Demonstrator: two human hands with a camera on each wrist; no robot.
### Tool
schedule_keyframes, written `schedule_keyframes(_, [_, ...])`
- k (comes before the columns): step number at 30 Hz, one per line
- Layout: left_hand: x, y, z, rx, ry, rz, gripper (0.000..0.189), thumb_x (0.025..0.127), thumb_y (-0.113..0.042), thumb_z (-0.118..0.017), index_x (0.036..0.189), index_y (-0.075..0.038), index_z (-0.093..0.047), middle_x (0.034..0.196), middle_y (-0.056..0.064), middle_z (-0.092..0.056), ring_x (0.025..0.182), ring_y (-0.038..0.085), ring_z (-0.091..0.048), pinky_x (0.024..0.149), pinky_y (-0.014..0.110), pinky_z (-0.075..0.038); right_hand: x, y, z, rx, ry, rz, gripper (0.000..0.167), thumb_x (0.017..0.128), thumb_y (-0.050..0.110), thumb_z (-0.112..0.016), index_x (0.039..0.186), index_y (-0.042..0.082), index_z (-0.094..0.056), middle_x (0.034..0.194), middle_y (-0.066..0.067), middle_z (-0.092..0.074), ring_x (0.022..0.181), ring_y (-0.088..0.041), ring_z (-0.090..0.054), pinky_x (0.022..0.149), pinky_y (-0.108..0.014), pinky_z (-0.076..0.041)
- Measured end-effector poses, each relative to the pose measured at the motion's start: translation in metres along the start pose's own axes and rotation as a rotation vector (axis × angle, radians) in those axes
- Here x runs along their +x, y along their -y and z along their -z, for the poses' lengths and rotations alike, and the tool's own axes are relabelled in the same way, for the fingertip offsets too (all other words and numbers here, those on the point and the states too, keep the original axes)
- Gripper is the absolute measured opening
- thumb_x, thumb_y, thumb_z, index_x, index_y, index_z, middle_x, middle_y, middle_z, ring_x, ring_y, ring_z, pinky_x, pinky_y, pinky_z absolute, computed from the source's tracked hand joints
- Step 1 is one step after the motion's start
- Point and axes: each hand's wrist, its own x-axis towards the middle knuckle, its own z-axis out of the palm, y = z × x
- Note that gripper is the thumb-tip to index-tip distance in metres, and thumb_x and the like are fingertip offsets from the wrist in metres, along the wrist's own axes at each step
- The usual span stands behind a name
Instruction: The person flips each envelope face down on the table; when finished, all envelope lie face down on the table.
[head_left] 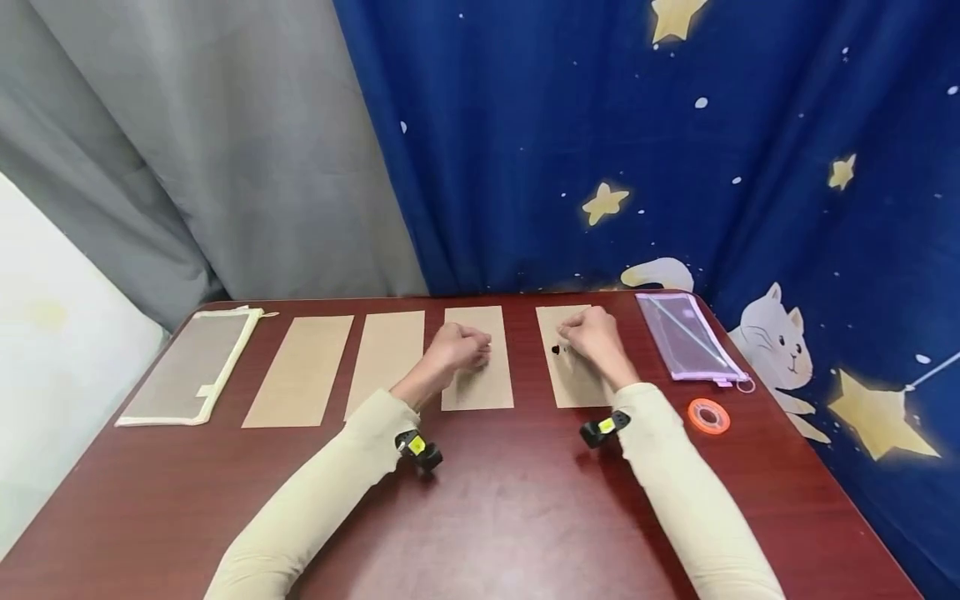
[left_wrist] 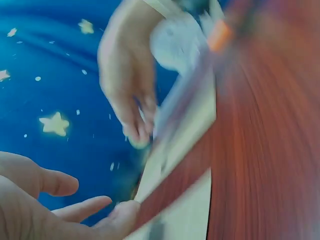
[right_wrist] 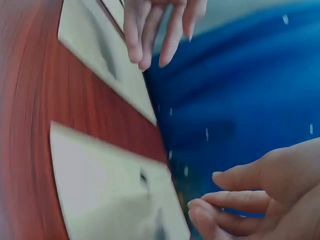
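My left hand (head_left: 459, 348) hovers over the third brown paper sheet (head_left: 480, 398) from the left, its thumb and fingers apart with nothing between them in the left wrist view. Over the rightmost paper sheet (head_left: 576, 396) is my right hand (head_left: 596, 337), fingers loosely bent. A gap shows between its thumb (right_wrist: 235, 177) and fingers in the right wrist view. Just left of its fingertips, a small black thing (head_left: 556, 349) shows against that sheet; it is too small and blurred to name. Both hands cast shadows on the paper.
Two more brown sheets (head_left: 300, 371) (head_left: 390, 354) lie to the left. A cream-edged mesh zip pouch (head_left: 180, 367) is at far left. At right lie a purple zip pouch (head_left: 682, 333) and an orange ring-shaped roll (head_left: 708, 416). Curtains (head_left: 510, 150) hang behind the dark red table (head_left: 495, 517).
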Motion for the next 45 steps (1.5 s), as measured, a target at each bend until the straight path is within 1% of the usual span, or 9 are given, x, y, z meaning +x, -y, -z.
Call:
schedule_keyframes(3, [0.006,-0.011,-0.022,-0.345,0.157,0.194,0.037,0.103,-0.007,-0.051,0.135,0.013,-0.055,0.124,0.03,-0.065,0.101,0.028,-0.072,0.104,0.039,-0.055,0.004,-0.03,0.023,0.104,0.081,-0.06,0.03,0.095,0.015,-0.063,0.117,-0.003,-0.073,0.109,-0.019,-0.076,0.095,-0.024,-0.072,0.086,-0.032,-0.058])
schedule_keyframes(5, [0.011,-0.016,-0.035,-0.43,0.203,0.261,0.04,0.105,-0.009,-0.048,0.14,0.011,-0.051,0.137,0.031,-0.058,0.12,0.035,-0.065,0.11,0.04,-0.05,0.006,-0.046,0.032,0.242,0.149,-0.111,0.034,0.097,0.01,-0.059,0.122,-0.011,-0.067,0.093,-0.014,-0.076,0.08,-0.012,-0.068,0.074,-0.021,-0.056])
schedule_keyframes(9, [0.021,-0.022,-0.058,-0.504,0.204,0.319,0.047,0.106,-0.016,-0.048,0.142,0.013,-0.045,0.145,0.034,-0.046,0.137,0.043,-0.049,0.116,0.042,-0.044,0.009,-0.067,0.044,0.465,0.288,-0.208,0.033,0.1,0.002,-0.051,0.125,-0.019,-0.056,0.075,0.006,-0.067,0.064,0.003,-0.059,0.063,-0.012,-0.054])
schedule_keyframes(14, [0.03,-0.029,-0.075,-0.561,0.143,0.357,0.053,0.104,-0.019,-0.051,0.143,0.016,-0.041,0.145,0.036,-0.041,0.138,0.043,-0.046,0.119,0.045,-0.041,0.014,-0.073,0.049,0.523,0.347,-0.313,0.03,0.102,0.004,-0.052,0.124,-0.015,-0.057,0.07,0.005,-0.068,0.061,0.001,-0.064,0.062,-0.012,-0.055])
schedule_keyframes(26, [0.036,-0.032,-0.079,-0.703,0.19,0.477,0.052,0.106,-0.019,-0.045,0.147,0.013,-0.039,0.153,0.031,-0.038,0.145,0.041,-0.039,0.125,0.045,-0.031,0.009,-0.087,0.046,0.667,0.215,-0.348,0.036,0.096,0.0,-0.063,0.129,-0.013,-0.059,0.069,0.011,-0.068,0.063,-0.001,-0.063,0.064,-0.017,-0.059])
schedule_keyframes(31, [0.036,-0.032,-0.073,-0.724,0.161,0.474,0.042,0.106,-0.013,-0.046,0.143,0.009,-0.046,0.142,0.024,-0.049,0.135,0.033,-0.05,0.12,0.04,-0.039,0.004,-0.086,0.045,0.763,0.232,-0.326,0.041,0.096,-0.002,-0.061,0.135,-0.014,-0.054,0.074,0.013,-0.069,0.066,0.0,-0.063,0.065,-0.015,-0.058])
schedule_keyframes(37, [0.034,-0.03,-0.07,-0.64,0.143,0.357,0.035,0.101,-0.001,-0.055,0.135,0.006,-0.059,0.101,0.011,-0.061,0.09,0.018,-0.061,0.11,0.033,-0.05,0.005,-0.088,0.046,0.849,0.296,-0.317,0.02,0.098,-0.001,-0.06,0.114,0.001,-0.071,0.076,0.012,-0.071,0.07,-0.001,-0.064,0.067,-0.016,-0.057])
schedule_keyframes(41, [0.034,-0.029,-0.068,-0.584,0.088,0.258,0.03,0.094,0.006,-0.063,0.124,0.01,-0.066,0.109,0.022,-0.072,0.074,0.015,-0.067,0.091,0.031,-0.06,0.008,-0.091,0.043,0.865,0.34,-0.312,0.016,0.098,0.0,-0.061,0.101,0.009,-0.074,0.077,0.012,-0.071,0.071,0.0,-0.062,0.069,-0.016,-0.056])
schedule_keyframes(45, [0.036,-0.028,-0.067,-0.611,0.078,0.216,0.03,0.09,0.012,-0.065,0.12,0.014,-0.067,0.123,0.031,-0.066,0.07,0.016,-0.07,0.077,0.029,-0.063,0.008,-0.089,0.041,0.788,0.337,-0.247,0.022,0.098,0.001,-0.06,0.118,-0.006,-0.067,0.079,0.011,-0.071,0.072,0.0,-0.063,0.07,-0.016,-0.057])
